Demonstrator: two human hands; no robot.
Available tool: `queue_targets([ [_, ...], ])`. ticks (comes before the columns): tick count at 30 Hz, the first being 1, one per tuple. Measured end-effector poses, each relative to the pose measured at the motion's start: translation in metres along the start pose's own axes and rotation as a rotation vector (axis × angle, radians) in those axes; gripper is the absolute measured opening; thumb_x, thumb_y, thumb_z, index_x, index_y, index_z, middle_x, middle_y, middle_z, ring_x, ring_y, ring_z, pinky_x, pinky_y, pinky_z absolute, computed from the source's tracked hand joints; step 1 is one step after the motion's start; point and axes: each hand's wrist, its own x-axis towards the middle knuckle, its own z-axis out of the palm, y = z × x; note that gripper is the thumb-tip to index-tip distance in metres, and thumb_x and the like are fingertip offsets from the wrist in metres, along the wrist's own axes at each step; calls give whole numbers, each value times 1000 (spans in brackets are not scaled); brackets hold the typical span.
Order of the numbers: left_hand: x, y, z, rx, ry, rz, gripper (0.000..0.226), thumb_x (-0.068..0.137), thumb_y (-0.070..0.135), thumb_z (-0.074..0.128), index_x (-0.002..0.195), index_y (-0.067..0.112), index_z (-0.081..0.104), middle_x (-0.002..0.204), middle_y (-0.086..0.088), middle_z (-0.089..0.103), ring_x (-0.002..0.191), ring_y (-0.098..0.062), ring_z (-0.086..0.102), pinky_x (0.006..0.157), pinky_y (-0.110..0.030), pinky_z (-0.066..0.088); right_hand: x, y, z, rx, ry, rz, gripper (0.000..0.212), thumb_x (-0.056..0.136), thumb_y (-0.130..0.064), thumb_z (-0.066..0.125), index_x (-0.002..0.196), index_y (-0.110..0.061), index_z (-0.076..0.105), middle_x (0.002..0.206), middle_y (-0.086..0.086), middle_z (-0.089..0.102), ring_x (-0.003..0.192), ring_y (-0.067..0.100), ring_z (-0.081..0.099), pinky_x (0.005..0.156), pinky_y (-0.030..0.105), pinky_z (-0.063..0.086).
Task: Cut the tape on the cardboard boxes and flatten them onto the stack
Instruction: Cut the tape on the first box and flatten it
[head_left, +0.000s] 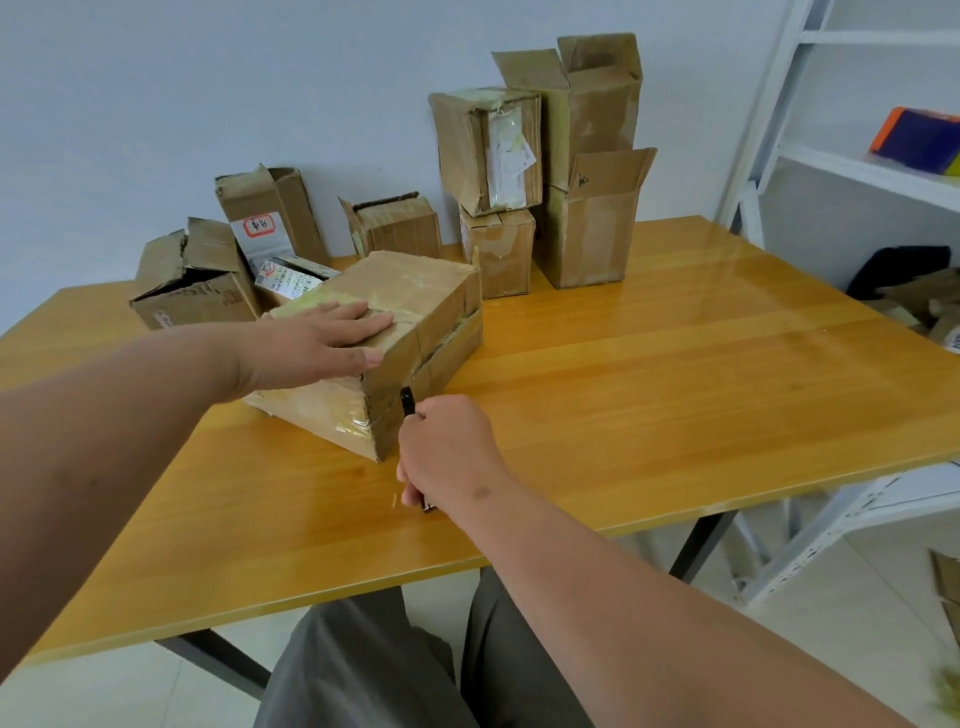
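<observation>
Taped box (395, 332) pinned flat-palmed by the left hand (317, 343); right hand (447, 447) fist-grips the black cutter (408, 401) at its side seam — slicing comes next.

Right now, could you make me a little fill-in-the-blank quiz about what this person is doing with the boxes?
1. The left hand lies flat on ____ of the taped box.
2. The right hand grips a black ____ beside that box.
3. The box rests on a ____ table.

Missing words: top; knife; wooden
</observation>
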Motion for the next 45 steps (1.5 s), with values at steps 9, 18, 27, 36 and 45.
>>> queue_targets([
  [9, 10, -1, 12, 83, 110, -95, 66, 89, 67, 18, 150, 47, 3, 162, 9, -4, 149, -19, -5, 116, -59, 2, -16, -1, 7, 123, -58, 47, 21, 96, -4, 43, 99, 6, 62, 62, 8, 54, 51, 20, 53, 62, 33, 51],
  [18, 10, 5, 16, 1, 145, -96, 61, 96, 59, 24, 152, 40, 7, 163, 3, 0, 149, -21, -4, 119, -47, 0, -37, 2, 12, 190, -92, 49, 23, 97, -2, 42, 84, -15, 56, 63, 9, 58, 39, 15, 50, 44, 24, 40],
  [27, -11, -17, -10, -540, -63, -49, 87, 64, 53, 77, 139, 55, 34, 159, 11, 18, 146, -13, 11, 119, -41, 1, -22, 31, -19, -462, 187, -481, 29, 102, -23, 39, 125, -19, 58, 79, -2, 63, 65, 16, 57, 53, 29, 45],
  [36, -4, -27, -2, -234, -34, -12, 87, 61, 77, 62, 138, 64, 22, 152, 35, 10, 146, -11, 8, 119, -41, 6, -19, 49, 3, -671, 368, -735, 33, 96, -23, 45, 123, -11, 61, 62, -3, 61, 46, 13, 46, 44, 21, 26],
  [45, -5, -21, 3, -202, 13, -6, 77, 73, 64, 52, 143, 57, 20, 155, 28, 12, 147, -14, 11, 119, -40, 9, -13, 49, 10, -699, 483, -784, 25, 93, -18, 59, 116, -9, 64, 54, -6, 58, 38, 7, 36, 36, 16, 25],
])
